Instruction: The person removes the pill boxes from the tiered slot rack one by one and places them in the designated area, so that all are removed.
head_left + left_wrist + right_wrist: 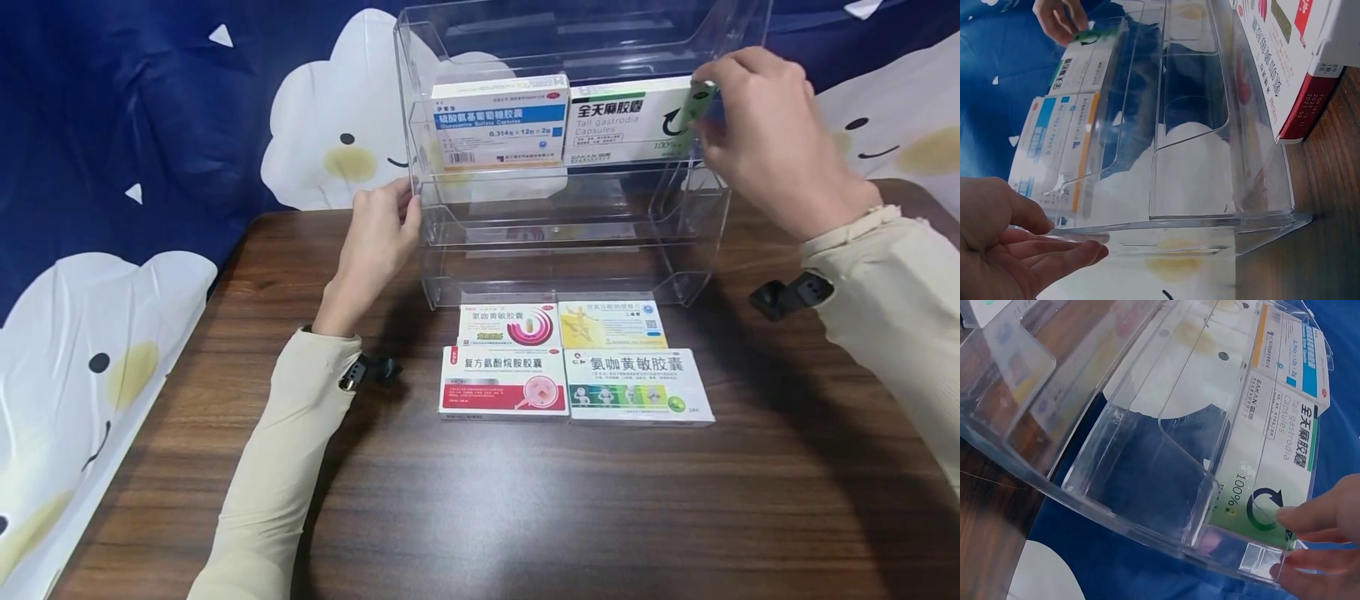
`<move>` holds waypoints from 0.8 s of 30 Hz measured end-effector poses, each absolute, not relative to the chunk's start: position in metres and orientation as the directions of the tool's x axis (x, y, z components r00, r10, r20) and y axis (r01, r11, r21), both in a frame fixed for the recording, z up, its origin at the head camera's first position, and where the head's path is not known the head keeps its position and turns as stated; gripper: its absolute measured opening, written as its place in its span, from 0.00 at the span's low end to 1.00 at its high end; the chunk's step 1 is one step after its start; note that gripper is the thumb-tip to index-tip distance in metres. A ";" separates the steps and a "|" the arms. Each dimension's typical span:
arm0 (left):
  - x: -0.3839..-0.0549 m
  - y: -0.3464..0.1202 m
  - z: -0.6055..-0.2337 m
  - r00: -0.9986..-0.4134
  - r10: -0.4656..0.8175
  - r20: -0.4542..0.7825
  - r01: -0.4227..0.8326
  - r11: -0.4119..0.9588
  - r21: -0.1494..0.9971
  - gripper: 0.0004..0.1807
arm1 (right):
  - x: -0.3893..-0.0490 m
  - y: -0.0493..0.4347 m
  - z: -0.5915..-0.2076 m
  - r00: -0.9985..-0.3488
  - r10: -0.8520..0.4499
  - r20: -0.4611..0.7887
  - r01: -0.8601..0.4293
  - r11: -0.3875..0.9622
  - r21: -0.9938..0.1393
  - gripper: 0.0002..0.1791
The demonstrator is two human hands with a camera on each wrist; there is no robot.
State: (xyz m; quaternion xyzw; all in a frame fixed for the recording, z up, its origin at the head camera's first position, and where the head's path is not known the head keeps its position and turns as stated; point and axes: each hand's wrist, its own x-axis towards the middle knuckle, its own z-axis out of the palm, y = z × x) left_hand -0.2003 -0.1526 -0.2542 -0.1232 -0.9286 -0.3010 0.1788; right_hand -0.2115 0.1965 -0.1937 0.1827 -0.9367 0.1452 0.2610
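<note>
A clear plastic tiered rack [412,100] stands at the back of the table. My left hand [375,242] pinches the edge of its left side panel, thumb on one side and fingers on the other in the left wrist view. On an upper tier, a blue-and-white medicine box [498,121] leans beside a green-and-white medicine box [630,121]. With thumb and fingers, my right hand [780,142] holds the green-and-white box by its right end. In the right wrist view the thumb [1310,515] lies on that box's front; the fingers reach past its end.
Before the rack lie a red-and-white box [502,383], a green-banded white box [637,387], a pink-ringed box [510,325] and a yellow-and-white box [611,325]. All rest on the dark wooden table [525,517]. Behind hangs a blue curtain [172,108] with white clouds.
</note>
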 end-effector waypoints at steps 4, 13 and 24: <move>-0.200 -0.152 -0.254 -0.905 0.120 0.408 0.338 0.785 0.519 0.15 | -0.216 0.195 -0.192 -0.813 -0.293 0.503 -0.429 0.886 -0.177 0.21; -0.200 -0.151 -0.254 -0.903 0.124 0.412 0.341 0.790 0.509 0.15 | -0.224 0.196 -0.187 -0.830 -0.305 0.467 -0.418 0.895 -0.158 0.17; -0.199 -0.152 -0.255 -0.908 0.119 0.401 0.335 0.783 0.525 0.16 | -0.226 0.199 -0.182 -0.844 -0.305 0.442 -0.414 0.893 -0.176 0.15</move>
